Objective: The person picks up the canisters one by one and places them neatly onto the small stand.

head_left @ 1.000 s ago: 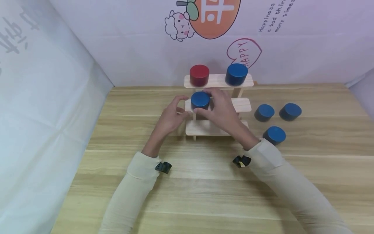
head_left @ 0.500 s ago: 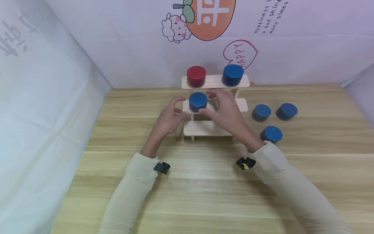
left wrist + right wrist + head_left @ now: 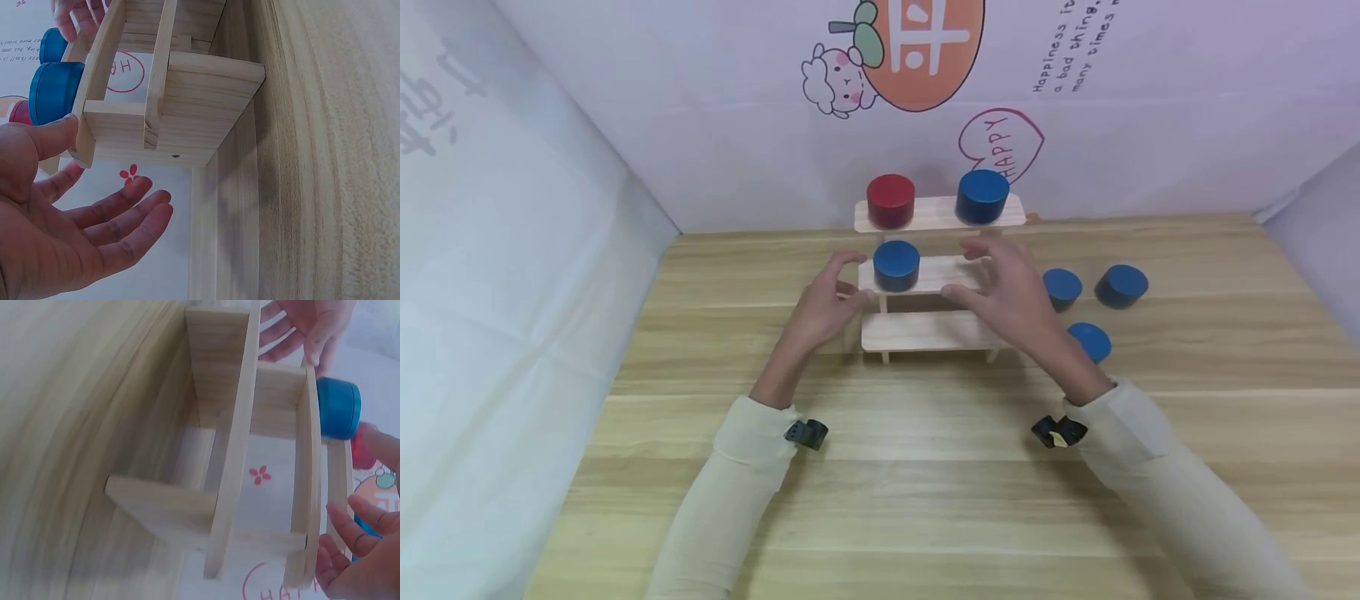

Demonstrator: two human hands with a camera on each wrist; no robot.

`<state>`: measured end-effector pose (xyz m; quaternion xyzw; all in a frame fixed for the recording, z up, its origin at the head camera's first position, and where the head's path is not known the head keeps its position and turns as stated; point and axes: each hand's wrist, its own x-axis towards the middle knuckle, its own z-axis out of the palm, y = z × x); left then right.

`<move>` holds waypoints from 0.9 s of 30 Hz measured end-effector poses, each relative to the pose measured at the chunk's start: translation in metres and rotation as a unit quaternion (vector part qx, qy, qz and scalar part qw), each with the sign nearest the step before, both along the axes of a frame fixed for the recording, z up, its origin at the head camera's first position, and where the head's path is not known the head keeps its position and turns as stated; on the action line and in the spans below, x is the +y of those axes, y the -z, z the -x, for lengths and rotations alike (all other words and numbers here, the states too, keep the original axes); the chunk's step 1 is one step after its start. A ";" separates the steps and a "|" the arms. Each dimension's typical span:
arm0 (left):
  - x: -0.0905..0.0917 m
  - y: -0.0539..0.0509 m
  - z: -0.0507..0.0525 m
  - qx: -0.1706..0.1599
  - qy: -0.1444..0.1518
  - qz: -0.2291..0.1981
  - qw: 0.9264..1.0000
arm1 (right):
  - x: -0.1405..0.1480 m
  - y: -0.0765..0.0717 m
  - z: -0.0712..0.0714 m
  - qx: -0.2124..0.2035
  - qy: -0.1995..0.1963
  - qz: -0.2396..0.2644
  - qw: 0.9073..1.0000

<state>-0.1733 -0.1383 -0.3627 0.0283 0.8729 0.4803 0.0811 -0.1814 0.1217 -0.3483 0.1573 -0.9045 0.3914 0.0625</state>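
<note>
A blue cylinder (image 3: 897,267) stands on the left end of the middle shelf of a three-tier wooden stand (image 3: 936,332). My left hand (image 3: 823,310) holds that shelf's left end between thumb and index finger. Its other fingers spread loosely below in the left wrist view. To the right of the cylinder, and apart from it, my right hand (image 3: 1011,292) hovers over the shelf with thumb and fingers spread, holding nothing. On the top shelf stand a red cylinder (image 3: 891,202) at the left and another blue cylinder (image 3: 982,197) at the right.
Right of the stand, three blue cylinders rest on the wooden table (image 3: 880,500): one blue cylinder (image 3: 1122,286) is farthest right, and two are partly behind my right hand and forearm. A printed white cloth (image 3: 737,125) hangs behind the stand.
My right hand has let go of the blue cylinder on the middle shelf and drawn back to the right. The left hand keeps its place at the shelf end. The head view has shifted slightly.
</note>
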 end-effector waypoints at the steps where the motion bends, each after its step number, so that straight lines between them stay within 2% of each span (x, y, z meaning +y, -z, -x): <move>1: 0.000 0.001 0.000 -0.002 0.000 0.000 1.000 | 0.003 0.001 -0.001 -0.005 -0.002 0.005 1.000; 10: -0.001 0.000 -0.001 -0.002 0.003 0.001 1.000 | 0.037 0.006 -0.011 -0.030 -0.012 0.033 0.999; 19: -0.001 -0.001 -0.001 -0.012 -0.005 0.000 1.000 | 0.062 0.008 -0.017 0.011 -0.016 0.030 0.999; 27: 0.001 0.001 0.000 -0.008 0.001 0.006 1.000 | 0.090 0.019 -0.022 0.004 -0.007 0.024 1.000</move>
